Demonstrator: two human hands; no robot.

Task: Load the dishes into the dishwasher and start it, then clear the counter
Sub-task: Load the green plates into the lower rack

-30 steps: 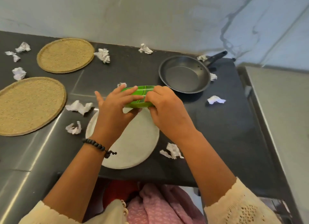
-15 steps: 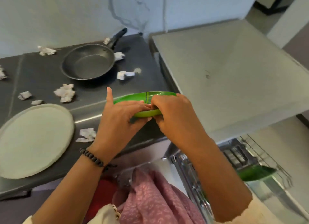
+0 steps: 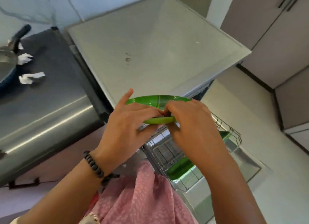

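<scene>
Hands (image 3: 128, 123) (image 3: 190, 123) gripping glossy green bowl (image 3: 157, 100) (round), wire rack (image 3: 227, 131) below

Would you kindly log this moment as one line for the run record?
stage: loading | left hand: grips green plate | right hand: grips same plate | plate: above dishwasher rack | counter: paper scraps remain

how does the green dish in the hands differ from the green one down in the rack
The held green dish is gripped at its near rim by the left hand and right hand, above the wire rack; the racked green dish sits inside it, untouched. The held one shows most of its rim; the racked one is partly hidden by the right forearm. Both are bright green.
</scene>
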